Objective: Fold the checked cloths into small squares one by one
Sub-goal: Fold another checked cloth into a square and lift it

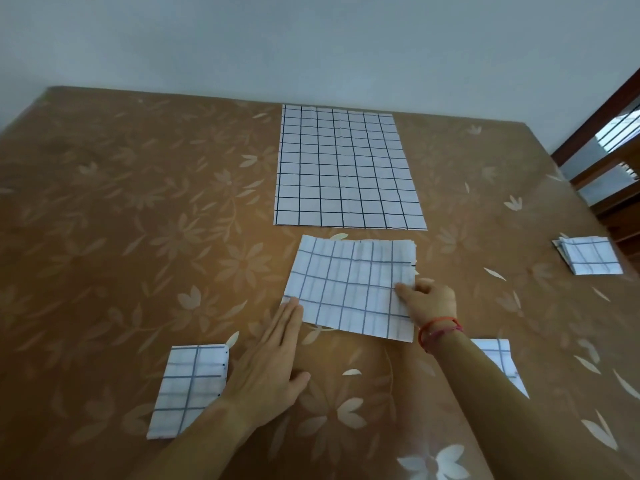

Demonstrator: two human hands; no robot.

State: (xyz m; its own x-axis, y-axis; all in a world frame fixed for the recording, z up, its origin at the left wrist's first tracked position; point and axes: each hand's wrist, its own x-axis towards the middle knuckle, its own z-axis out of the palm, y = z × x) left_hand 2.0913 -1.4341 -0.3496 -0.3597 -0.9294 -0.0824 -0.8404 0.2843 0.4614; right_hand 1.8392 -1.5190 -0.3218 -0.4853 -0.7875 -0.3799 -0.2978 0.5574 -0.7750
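Now half-folded checked cloth lies mid-counter, layered edges at far and right sides. Right hand pinches right edge, fingers closed on layers. Left hand flat, open, fingertips pressing near-left corner, holding nothing. Advice: keep left palm as anchor, carry right edge across to left edge, match grid lines, then smooth crease outward. Unfolded cloth waits just beyond. Finished squares sit near left, far right, partly hidden under right forearm. Floral counter slick-looking; cloth may slip.
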